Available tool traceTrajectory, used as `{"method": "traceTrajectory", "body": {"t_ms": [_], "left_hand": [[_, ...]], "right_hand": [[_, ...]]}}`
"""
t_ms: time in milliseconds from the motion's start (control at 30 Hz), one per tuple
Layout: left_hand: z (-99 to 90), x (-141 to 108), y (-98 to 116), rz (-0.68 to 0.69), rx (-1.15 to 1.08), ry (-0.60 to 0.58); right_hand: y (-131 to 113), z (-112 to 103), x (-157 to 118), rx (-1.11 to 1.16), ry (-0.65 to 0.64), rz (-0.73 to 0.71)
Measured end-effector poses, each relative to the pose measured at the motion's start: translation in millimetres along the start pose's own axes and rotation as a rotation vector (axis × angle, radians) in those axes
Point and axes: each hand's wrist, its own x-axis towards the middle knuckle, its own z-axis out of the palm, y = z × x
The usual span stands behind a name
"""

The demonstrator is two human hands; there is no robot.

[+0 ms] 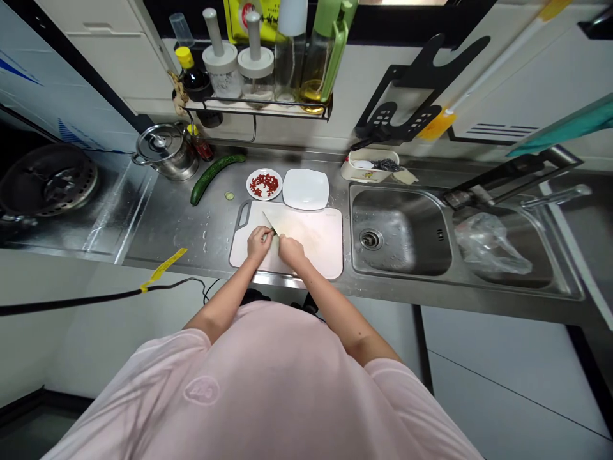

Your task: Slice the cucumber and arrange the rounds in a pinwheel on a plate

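Over the white cutting board, my right hand is closed around the handle of a knife, its blade pointing up and left. My left hand is beside the blade, its fingers pinched on a small dark green piece that is mostly hidden. Behind the board a small white plate bears chopped red bits. To its right a square white plate has nothing on it. A long green cucumber lies to the left, with a pale round slice near it.
A steel pot and a black pan are at the left. The sink is right of the board, with a plastic bag in the second basin. A rack with bottles hangs above the counter. A tagged black cable runs at front left.
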Motion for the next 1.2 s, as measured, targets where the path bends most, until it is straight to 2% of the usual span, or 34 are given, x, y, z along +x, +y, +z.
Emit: {"method": "traceTrajectory", "body": {"t_ms": [200, 533, 733, 1033, 1200], "left_hand": [[-0.2, 0.0, 0.1, 0.011, 0.01, 0.007], [-1.3, -1.0, 2.2, 0.005, 0.021, 0.01], [-0.2, -1.5, 0.7, -0.003, 0.008, 0.03], [-0.9, -1.9, 1.7, -0.036, -0.033, 0.042], [-2.6, 2.3, 1.3, -0.17, -0.13, 0.133]], "right_hand": [[-2.2, -1.7, 3.9, -0.011, 0.015, -0.019], [20.9, 14.5, -39.3, -0.048, -0.066, 0.023], [37.9, 12.9, -50.7, -0.046, -0.071, 0.006], [58.7, 2.8, -58.8, -0.123, 0.063, 0.143], [59.5, -0.2, -60.1, -0.143, 0.118, 0.165]]}}
